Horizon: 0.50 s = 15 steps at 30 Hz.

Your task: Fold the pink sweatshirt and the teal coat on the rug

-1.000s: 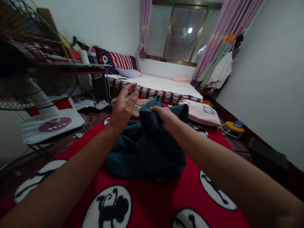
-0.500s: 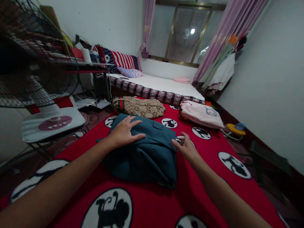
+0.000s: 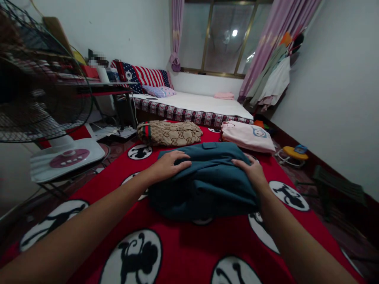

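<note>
A folded dark teal garment (image 3: 204,193) lies in loose folds in the middle of the red blanket (image 3: 180,252), a small flap or tab showing near its far edge. My left hand (image 3: 170,165) holds the garment's left side, with the thumb on top and the fingers bent over the cloth. At the right side my right hand (image 3: 251,169) grips the cloth between the thumb above and fingers partly hidden behind it. Just beyond lies a folded brown patterned cloth item (image 3: 174,133) with a green and red stripe. A folded pale pink garment (image 3: 247,137) rests to its right.
On the left a fan (image 3: 44,90) stands on a chair beside a cluttered desk (image 3: 97,83). A bed (image 3: 192,100) with a white top is under the window. To the right are a yellow stool (image 3: 293,153) and a dark green folding stool (image 3: 337,187).
The teal garment has shifted right and slightly away from me. My right hand has closed on its right side, and my left hand has moved right with it.
</note>
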Available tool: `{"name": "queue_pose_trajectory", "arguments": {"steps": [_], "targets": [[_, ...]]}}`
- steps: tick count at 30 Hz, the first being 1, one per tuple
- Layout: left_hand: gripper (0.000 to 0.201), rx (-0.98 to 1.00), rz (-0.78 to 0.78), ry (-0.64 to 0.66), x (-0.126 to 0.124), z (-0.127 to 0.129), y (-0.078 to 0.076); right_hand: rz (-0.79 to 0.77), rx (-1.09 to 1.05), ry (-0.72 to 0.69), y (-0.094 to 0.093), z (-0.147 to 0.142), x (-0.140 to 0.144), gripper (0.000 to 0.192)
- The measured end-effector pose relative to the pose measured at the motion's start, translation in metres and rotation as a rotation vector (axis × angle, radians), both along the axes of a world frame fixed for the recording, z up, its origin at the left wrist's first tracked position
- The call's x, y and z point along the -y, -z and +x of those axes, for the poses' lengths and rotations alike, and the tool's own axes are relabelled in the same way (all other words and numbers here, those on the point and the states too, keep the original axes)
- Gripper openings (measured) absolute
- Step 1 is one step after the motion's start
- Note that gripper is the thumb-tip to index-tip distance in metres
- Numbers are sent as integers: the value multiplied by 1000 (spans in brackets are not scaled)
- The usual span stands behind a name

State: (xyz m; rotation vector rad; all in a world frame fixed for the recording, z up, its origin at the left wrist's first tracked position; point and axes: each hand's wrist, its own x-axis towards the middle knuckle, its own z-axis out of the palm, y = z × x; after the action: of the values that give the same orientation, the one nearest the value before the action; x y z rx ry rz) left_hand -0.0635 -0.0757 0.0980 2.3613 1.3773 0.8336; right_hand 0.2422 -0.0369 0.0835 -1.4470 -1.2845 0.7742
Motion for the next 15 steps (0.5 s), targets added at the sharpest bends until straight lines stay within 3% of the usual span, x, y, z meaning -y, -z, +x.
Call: {"name": "queue_pose_trajectory", "arguments": {"steps": [4, 8, 11, 13, 15], "targets": [[43, 98, 118, 50, -1, 36, 1, -59, 335, 161, 14, 65, -7, 59], [26, 272, 357, 80, 21, 49, 8, 254, 502, 183, 29, 75, 39, 40], [23, 105, 567, 410, 50, 50, 18, 454, 548, -57, 25, 50, 80, 25], [19, -75, 666, 605, 64, 51, 26, 536, 634, -237, 21, 32, 96, 30], [20, -198, 674, 593, 67, 51, 34, 555, 739, -330, 19, 19, 99, 48]]}}
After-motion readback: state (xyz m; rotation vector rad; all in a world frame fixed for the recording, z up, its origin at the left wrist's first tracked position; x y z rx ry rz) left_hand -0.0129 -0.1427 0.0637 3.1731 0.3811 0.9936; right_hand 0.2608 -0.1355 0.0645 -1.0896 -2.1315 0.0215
